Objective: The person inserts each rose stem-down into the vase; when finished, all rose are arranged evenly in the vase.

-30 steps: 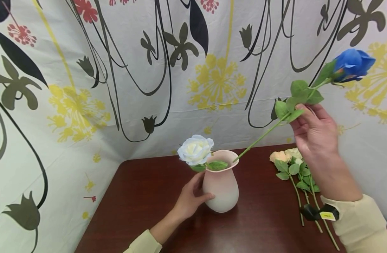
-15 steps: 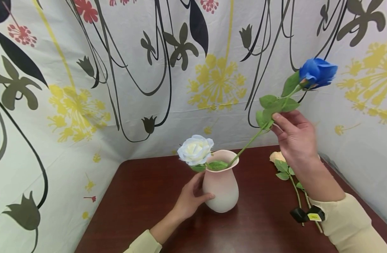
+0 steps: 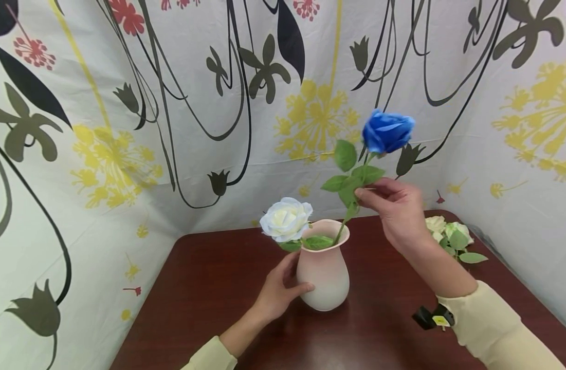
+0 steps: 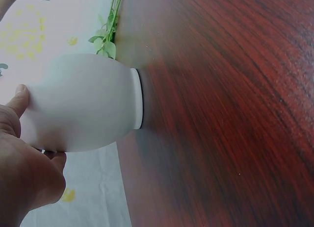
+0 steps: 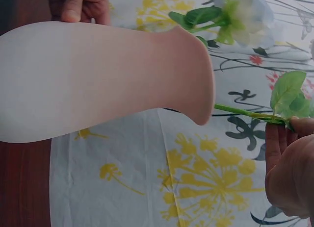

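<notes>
A pale pink and white vase (image 3: 323,272) stands upright on the table. My left hand (image 3: 275,290) holds its left side, the thumb in front and the fingers behind; the left wrist view shows this hand (image 4: 29,163) on the vase wall (image 4: 88,104). A white rose (image 3: 286,220) leans out over the left of the rim. My right hand (image 3: 400,208) pinches the leafy stem of a blue rose (image 3: 388,131), whose lower end is inside the vase mouth. In the right wrist view the stem (image 5: 235,110) enters past the rim; the bloom is out of that view.
Pale roses (image 3: 454,236) lie at the right of the dark red table (image 3: 227,288), partly hidden behind my right arm. A patterned cloth (image 3: 195,128) hangs behind and at both sides of the table.
My right hand has moved left and down with the blue rose, which stands more upright and deeper in the vase. My left hand and the vase have stayed in place.
</notes>
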`<state>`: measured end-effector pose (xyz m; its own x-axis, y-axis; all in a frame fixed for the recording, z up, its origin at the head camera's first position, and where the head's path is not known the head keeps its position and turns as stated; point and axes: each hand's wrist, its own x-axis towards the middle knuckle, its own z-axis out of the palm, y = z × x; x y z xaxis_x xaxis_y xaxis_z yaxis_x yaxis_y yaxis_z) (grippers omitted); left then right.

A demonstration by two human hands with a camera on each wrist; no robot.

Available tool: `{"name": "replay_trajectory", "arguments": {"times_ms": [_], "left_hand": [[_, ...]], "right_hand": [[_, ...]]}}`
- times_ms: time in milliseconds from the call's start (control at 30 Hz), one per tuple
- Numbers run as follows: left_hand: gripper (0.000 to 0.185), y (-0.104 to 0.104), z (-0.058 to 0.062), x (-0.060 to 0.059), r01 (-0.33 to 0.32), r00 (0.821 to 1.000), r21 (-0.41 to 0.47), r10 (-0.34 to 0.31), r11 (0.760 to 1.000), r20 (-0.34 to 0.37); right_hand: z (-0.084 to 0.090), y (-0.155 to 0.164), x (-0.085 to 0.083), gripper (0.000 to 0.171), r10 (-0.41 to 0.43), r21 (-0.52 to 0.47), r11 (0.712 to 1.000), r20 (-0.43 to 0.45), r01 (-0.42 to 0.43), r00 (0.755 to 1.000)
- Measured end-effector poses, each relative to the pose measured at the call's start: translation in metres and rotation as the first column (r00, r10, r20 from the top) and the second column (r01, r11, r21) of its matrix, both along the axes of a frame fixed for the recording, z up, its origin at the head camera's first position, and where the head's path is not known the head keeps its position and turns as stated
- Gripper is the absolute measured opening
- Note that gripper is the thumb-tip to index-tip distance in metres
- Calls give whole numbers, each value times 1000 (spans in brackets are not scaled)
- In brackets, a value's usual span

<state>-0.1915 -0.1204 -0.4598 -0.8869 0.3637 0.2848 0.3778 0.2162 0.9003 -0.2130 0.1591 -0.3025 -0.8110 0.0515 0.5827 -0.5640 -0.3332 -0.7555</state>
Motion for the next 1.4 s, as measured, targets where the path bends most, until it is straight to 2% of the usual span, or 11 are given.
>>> {"name": "replay_trajectory", "arguments": {"times_ms": [167, 267, 333, 533, 633, 733, 900, 1000, 1133, 1233, 1400], "left_hand": [[78, 0, 0, 0, -3, 1000, -10, 3, 1000, -1], [78, 0, 0, -1, -1, 1000, -18, 1, 1000, 1], [77, 0, 0, -1, -3, 1000, -23, 3, 1000, 2], [79, 1, -1, -1, -2, 1000, -22, 3, 1000, 13], [80, 2, -1, -1, 0, 1000, -22, 0, 1000, 22], [80, 2, -1, -1, -3, 1000, -28, 4, 1000, 23], [80, 1, 0, -1, -6, 1000, -29, 6, 1000, 17], [79, 1, -1, -1, -6, 1000, -32, 6, 999, 18], [77, 0, -2, -1, -4, 1000, -25, 5, 1000, 8], [76, 0, -2, 0, -5, 1000, -21, 5, 1000, 1], [76, 0, -2, 0, -5, 1000, -24, 5, 1000, 4]], "right_hand": [[-5, -12, 0, 18, -22, 220, 975, -50, 33, 998], [-6, -19, 1, 15, -83, 399, 910, -83, 110, 993], [-8, -23, 1, 11, -119, 520, 839, -115, 161, 986], [-11, -31, 6, 5, -123, 793, 566, -188, 225, 974], [-12, -33, 10, 13, -122, 828, 497, -231, 261, 965], [-13, -35, 13, 23, -155, 810, 503, -258, 301, 954], [-16, -41, 10, 18, -178, 756, 583, -239, 298, 955], [-18, -45, 7, 16, -139, 773, 568, -248, 282, 959], [-22, -46, 6, 19, -95, 814, 514, -258, 269, 961], [-23, -44, 7, 21, -96, 802, 530, -267, 276, 959], [-23, -36, 9, 23, -117, 750, 595, -274, 288, 955]]}}
